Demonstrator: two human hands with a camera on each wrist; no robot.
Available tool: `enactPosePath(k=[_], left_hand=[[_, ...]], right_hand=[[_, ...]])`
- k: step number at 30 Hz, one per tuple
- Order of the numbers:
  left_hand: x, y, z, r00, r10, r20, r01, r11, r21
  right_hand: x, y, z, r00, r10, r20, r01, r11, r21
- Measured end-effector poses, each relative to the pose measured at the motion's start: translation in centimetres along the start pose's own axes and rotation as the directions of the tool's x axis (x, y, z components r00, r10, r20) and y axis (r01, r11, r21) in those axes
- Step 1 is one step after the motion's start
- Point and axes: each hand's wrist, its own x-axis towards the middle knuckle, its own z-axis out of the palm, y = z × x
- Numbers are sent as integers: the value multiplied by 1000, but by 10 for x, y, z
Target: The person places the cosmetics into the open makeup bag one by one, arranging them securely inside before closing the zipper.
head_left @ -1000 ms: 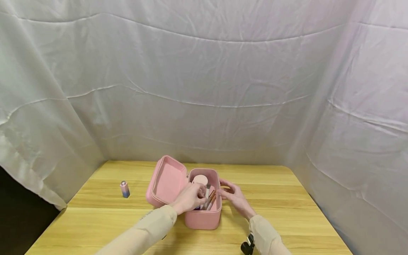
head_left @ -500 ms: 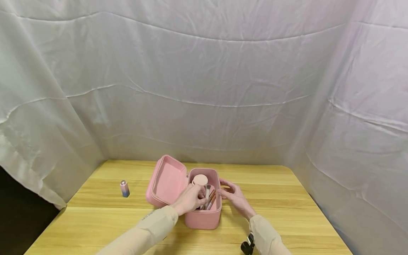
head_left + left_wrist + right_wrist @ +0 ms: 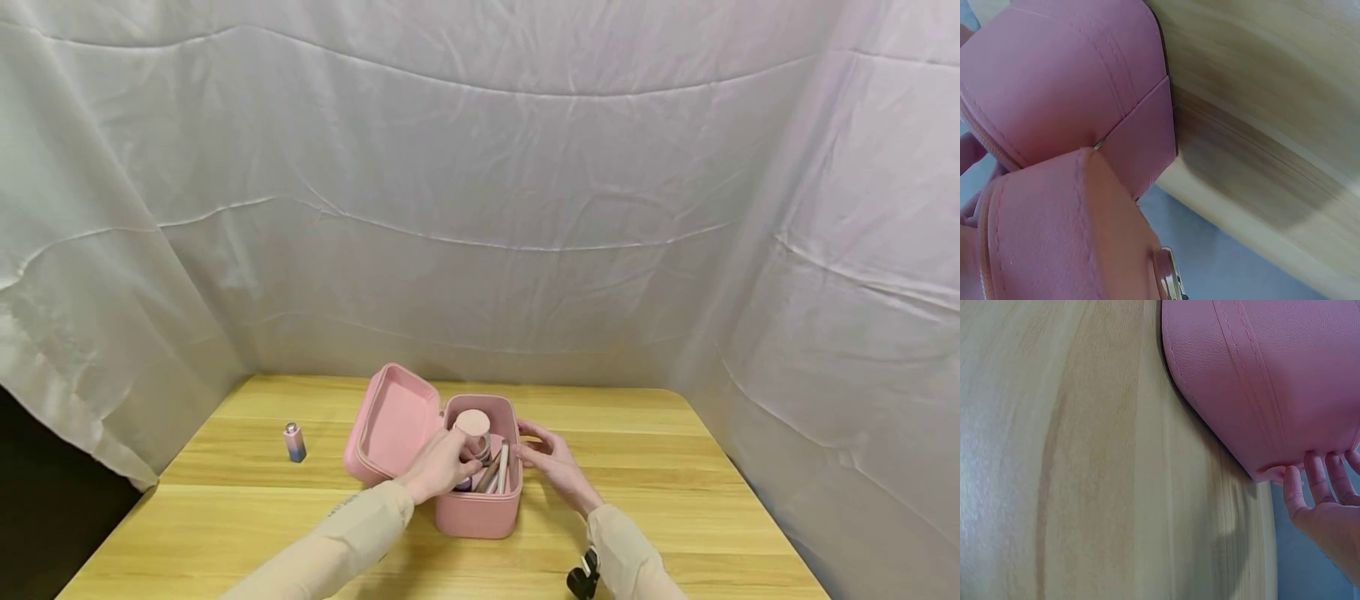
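A pink zip-up makeup case (image 3: 476,518) stands with its lid (image 3: 396,421) folded out to the left. My left hand (image 3: 437,465) reaches over the case's left wall, fingers bent beside a jar with a pale pink top (image 3: 472,422); I cannot tell whether it holds anything. A whitish stick (image 3: 503,468) and a brown one (image 3: 486,477) lean in the case's right half. A dark purple item (image 3: 465,483) shows below the left hand. My right hand (image 3: 553,467) rests against the outer right side, thumb at the rim; its fingers (image 3: 1319,478) touch the case in the right wrist view.
A small pink-to-blue tube with a silvery top (image 3: 295,444) stands on the wooden table (image 3: 637,467), left of the case. A black object (image 3: 582,577) sits by the right sleeve. Pale cloth (image 3: 480,208) hangs behind and at both sides.
The left hand has drawn back slightly to the left. A brush near its fingers is no longer seen there; a whitish stick now leans at the case's right wall. The right hand stays put.
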Motion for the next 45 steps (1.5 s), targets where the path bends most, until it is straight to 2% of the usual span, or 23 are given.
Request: enactPosePath(k=[4, 7, 10, 12, 13, 15, 17, 20, 25, 29, 31, 33, 36, 39, 41, 43, 45], left_hand=[[-1, 1, -3, 1000, -25, -9, 25, 1000, -8], [0, 0, -5, 999, -23, -46, 23, 1000, -6], [2, 1, -9, 989, -21, -147, 19, 1000, -14], [3, 1, -13, 968, -17, -250, 6, 999, -45], [4, 1, -16, 950, -11, -313, -6, 999, -53], [5, 1, -23, 897, 10, -443, -42, 997, -63], [7, 0, -33, 830, 33, -557, -77, 995, -57], [9, -3, -52, 731, 40, -681, -94, 995, -42], [10, -15, -85, 590, -30, -807, -82, 992, -97], [6, -35, -112, 479, -117, -870, -34, 988, -152], [2, -49, -123, 435, -166, -885, 6, 983, -181], [-4, -64, -132, 405, -222, -887, 53, 974, -219], [-14, -86, -143, 381, -305, -873, 135, 952, -273], [-25, -104, -151, 372, -394, -840, 233, 916, -327], [-33, -116, -155, 378, -454, -807, 304, 884, -355], [-41, -127, -157, 400, -512, -760, 373, 848, -376], [-49, -136, -158, 433, -561, -705, 433, 816, -384]], right_hand=[[-1, 0, 0, 1000, -1, 2, 1, 1000, -1], [-1, 0, 1, 1000, 2, 0, -2, 1000, 2], [-1, 0, 1, 1000, 4, -4, -4, 1000, 1], [-1, -1, 1, 1000, 6, -7, -6, 1000, 1], [-1, -1, 1, 1000, 9, -9, -9, 1000, 0], [-1, -1, 1, 1000, 12, -11, -12, 1000, -1], [-1, -1, 1, 1000, 13, -14, -14, 1000, -1], [-1, -2, 2, 1000, 13, -19, -13, 1000, -1], [-1, -2, 1, 1000, 9, -16, -9, 1000, -7], [-1, -2, 2, 1000, 5, -19, -5, 1000, -9], [-1, -1, 2, 1000, 7, -19, -7, 1000, -8], [-1, -1, 2, 1000, 5, -16, -5, 1000, -5], [-1, -1, 2, 1000, 7, -13, -7, 1000, -2], [-1, 0, 2, 1000, 3, -11, -3, 1000, -1], [-1, 0, 1, 1000, 2, -11, -2, 1000, 0], [0, 0, 1, 1000, 1, -11, -1, 1000, 1], [0, 0, 1, 1000, 2, -11, -2, 1000, 0]])
